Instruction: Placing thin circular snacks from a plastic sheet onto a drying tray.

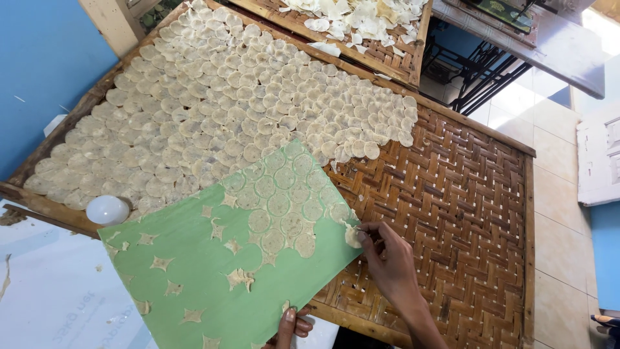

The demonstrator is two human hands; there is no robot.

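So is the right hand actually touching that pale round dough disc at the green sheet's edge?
Touching: the head view shows the right hand's fingers pinching the pale round dough disc at the green sheet's edge.

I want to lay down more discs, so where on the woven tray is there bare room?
The woven tray is bare on its right half, from the edge of the laid discs to its right rim, beside the right hand. The left half is packed with discs, and the green board covers the near edge.

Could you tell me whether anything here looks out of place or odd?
A white light bulb lies on the woven tray's wooden frame beside the green sheet, an unlikely thing among dough discs.
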